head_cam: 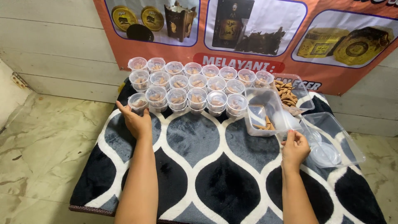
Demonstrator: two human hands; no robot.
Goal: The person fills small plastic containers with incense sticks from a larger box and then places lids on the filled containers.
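Fingers (pixel 124 111) of left hand (pixel 138 123) curled around small lidded plastic cup (pixel 138 102), at left end of front row of cup cluster (pixel 195 85) near far edge of black-and-white patterned blanket (pixel 207 166). Fingers of right hand (pixel 295 148) pinching clear stack of round lids (pixel 289 121), near right edge of blanket. Just left of that hand: rectangular clear container (pixel 262 108) with few brown cones. Behind it: clear tray of brown cones (pixel 287 94). Right of hand: clear rectangular lid (pixel 336 139) bearing further round lids. Orange banner (pixel 265 25) on white plank wall behind, with three white rounded photo panels and red label strip along lower margin.
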